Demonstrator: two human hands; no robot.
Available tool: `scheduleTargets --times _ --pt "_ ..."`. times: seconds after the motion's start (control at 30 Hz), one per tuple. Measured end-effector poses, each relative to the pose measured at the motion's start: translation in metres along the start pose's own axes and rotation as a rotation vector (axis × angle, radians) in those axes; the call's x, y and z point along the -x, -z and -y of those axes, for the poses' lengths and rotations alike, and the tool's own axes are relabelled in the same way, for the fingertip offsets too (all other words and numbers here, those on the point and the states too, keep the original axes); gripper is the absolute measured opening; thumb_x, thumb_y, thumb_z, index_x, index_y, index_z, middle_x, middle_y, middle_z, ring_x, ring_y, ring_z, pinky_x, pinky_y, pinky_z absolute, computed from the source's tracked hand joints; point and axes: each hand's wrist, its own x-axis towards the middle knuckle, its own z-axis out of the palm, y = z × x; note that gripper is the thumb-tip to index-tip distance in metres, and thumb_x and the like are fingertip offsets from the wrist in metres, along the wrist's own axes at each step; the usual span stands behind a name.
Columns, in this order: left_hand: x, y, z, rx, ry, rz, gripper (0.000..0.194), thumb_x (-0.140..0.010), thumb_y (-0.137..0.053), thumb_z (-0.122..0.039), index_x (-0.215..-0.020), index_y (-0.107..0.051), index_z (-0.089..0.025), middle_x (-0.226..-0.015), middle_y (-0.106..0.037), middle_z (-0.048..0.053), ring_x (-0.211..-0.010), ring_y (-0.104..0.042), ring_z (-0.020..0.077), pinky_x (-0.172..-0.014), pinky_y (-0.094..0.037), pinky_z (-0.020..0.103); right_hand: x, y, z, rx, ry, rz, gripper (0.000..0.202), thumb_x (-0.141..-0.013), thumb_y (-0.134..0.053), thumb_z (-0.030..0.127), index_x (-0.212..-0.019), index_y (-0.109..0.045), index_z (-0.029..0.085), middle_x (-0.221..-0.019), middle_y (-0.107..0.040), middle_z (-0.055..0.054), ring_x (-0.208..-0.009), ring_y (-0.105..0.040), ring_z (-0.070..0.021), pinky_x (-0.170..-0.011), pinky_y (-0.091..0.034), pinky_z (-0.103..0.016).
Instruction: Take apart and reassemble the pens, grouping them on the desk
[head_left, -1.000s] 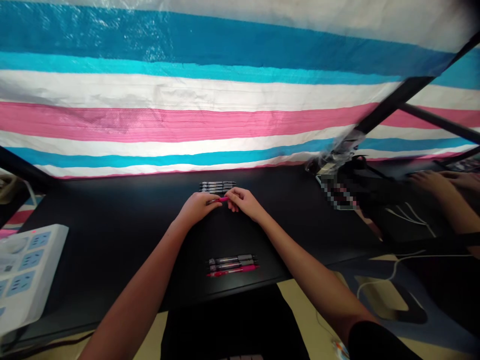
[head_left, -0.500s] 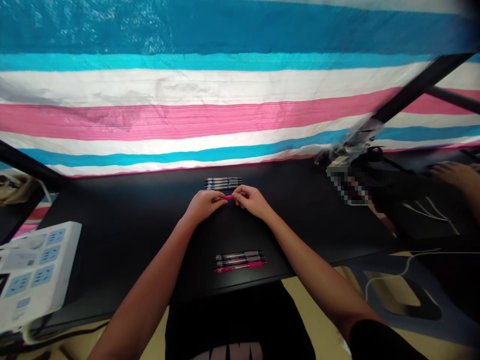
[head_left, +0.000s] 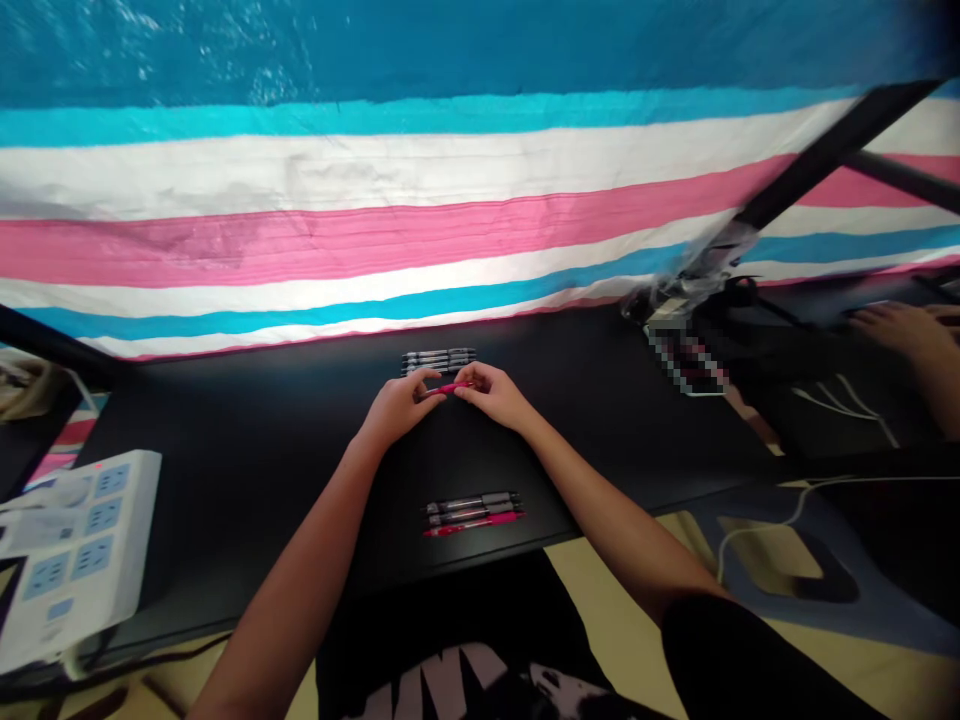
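Between my two hands, over the black table, is a red pen lying roughly level. My left hand pinches its left end between thumb and fingers. The fingers of my right hand close on its right end. Just beyond my fingertips lies a row of several black-and-clear pens, side by side. Nearer to my body, two black pens and another red pen lie parallel close to the table's front edge.
A white power strip with blue sockets sits at the left. A striped sheet hangs behind the black table. On the right are clear plastic wrapping, white cables and another person's hand.
My left fingers have opened slightly around the red pen, so more of it shows. The whole view has shifted and tilted a little; the pens on the table keep their places.
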Motion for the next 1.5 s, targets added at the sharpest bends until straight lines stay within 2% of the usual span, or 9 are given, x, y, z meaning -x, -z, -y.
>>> scheduleTargets --times 0.17,0.33,0.53,0.7,0.9,1.0,1.17,1.3,1.5 --pt "0.002 0.001 -0.005 -0.063 -0.015 -0.027 0.021 -0.097 -0.063 -0.037 -0.105 -0.072 -0.02 -0.065 -0.059 -0.003 -0.058 -0.053 0.0127 -0.062 -0.039 0.024 -0.001 -0.001 -0.002 -0.173 0.06 -0.069 0.016 -0.078 -0.071 0.03 -0.08 -0.059 0.02 -0.073 -0.055 0.003 -0.062 -0.048 -0.0115 -0.06 -0.039 -0.027" --pt "0.003 0.005 -0.011 -0.081 -0.036 -0.013 0.025 -0.1 -0.058 -0.038 -0.103 -0.074 -0.019 -0.074 -0.068 0.0 -0.06 -0.055 0.0129 -0.064 -0.041 0.024 -0.002 -0.004 0.0 -0.445 -0.053 -0.087 0.03 -0.075 -0.08 0.037 -0.091 -0.06 0.022 -0.07 -0.057 0.005 -0.059 -0.051 -0.0116 -0.059 -0.043 -0.027" --pt "0.003 0.01 -0.009 -0.058 0.026 -0.027 0.029 -0.099 -0.057 -0.04 -0.101 -0.075 -0.018 -0.064 -0.061 -0.003 -0.056 -0.052 0.0117 -0.061 -0.039 0.023 0.0 0.008 0.008 -0.596 -0.072 -0.27 0.04 -0.076 -0.082 0.049 -0.091 -0.054 0.025 -0.103 -0.072 -0.006 -0.089 -0.07 -0.0194 -0.066 -0.052 -0.028" --pt "0.004 0.01 -0.011 -0.041 0.037 -0.008 0.027 -0.098 -0.059 -0.039 -0.098 -0.075 -0.017 -0.066 -0.063 -0.002 -0.058 -0.052 0.0112 -0.062 -0.04 0.023 -0.005 0.024 0.006 -0.675 -0.095 -0.429 0.031 -0.08 -0.072 0.044 -0.095 -0.052 0.026 -0.083 -0.065 -0.001 -0.078 -0.067 -0.0182 -0.066 -0.052 -0.029" --pt "0.003 0.01 -0.014 -0.047 0.02 0.016 0.026 -0.098 -0.059 -0.039 -0.097 -0.075 -0.019 -0.069 -0.066 -0.001 -0.058 -0.054 0.0117 -0.062 -0.041 0.024 -0.002 0.015 0.003 -0.522 -0.155 -0.166 0.019 -0.076 -0.07 0.033 -0.087 -0.059 0.023 -0.068 -0.045 0.006 -0.051 -0.039 -0.0088 -0.051 -0.034 -0.026" --pt "0.002 0.009 -0.015 -0.068 0.013 0.04 0.024 -0.097 -0.059 -0.037 -0.098 -0.076 -0.019 -0.069 -0.066 -0.001 -0.058 -0.055 0.0122 -0.061 -0.041 0.024 0.002 0.008 0.002 -0.405 -0.162 -0.048 0.023 -0.075 -0.077 0.036 -0.086 -0.062 0.021 -0.063 -0.044 0.007 -0.051 -0.039 -0.0086 -0.051 -0.031 -0.026" --pt "0.0 0.008 -0.017 -0.075 -0.027 0.042 0.026 -0.097 -0.058 -0.034 -0.108 -0.077 -0.021 -0.077 -0.073 0.002 -0.06 -0.058 0.0135 -0.064 -0.042 0.025 0.001 0.002 0.001 -0.376 -0.16 -0.056 0.03 -0.074 -0.082 0.043 -0.085 -0.066 0.021 -0.061 -0.05 0.006 -0.05 -0.038 -0.0085 -0.048 -0.031 -0.026" --pt "-0.001 0.009 -0.015 -0.072 -0.06 0.038 0.025 -0.098 -0.057 -0.036 -0.1 -0.077 -0.02 -0.075 -0.072 0.002 -0.06 -0.058 0.0137 -0.063 -0.042 0.025 -0.002 0.001 0.005 -0.468 -0.098 -0.065 0.03 -0.077 -0.081 0.044 -0.083 -0.063 0.021 -0.086 -0.072 -0.002 -0.046 -0.034 -0.0048 -0.045 -0.029 -0.026" --pt "-0.003 0.012 -0.01 -0.073 -0.05 0.005 0.026 -0.097 -0.059 -0.039 -0.092 -0.075 -0.019 -0.068 -0.068 0.0 -0.058 -0.057 0.0136 -0.059 -0.041 0.024 -0.011 0.008 0.002 -0.513 -0.098 -0.196 0.035 -0.072 -0.083 0.044 -0.089 -0.066 0.019 -0.074 -0.069 0.0 -0.043 -0.028 -0.0035 -0.043 -0.023 -0.025"
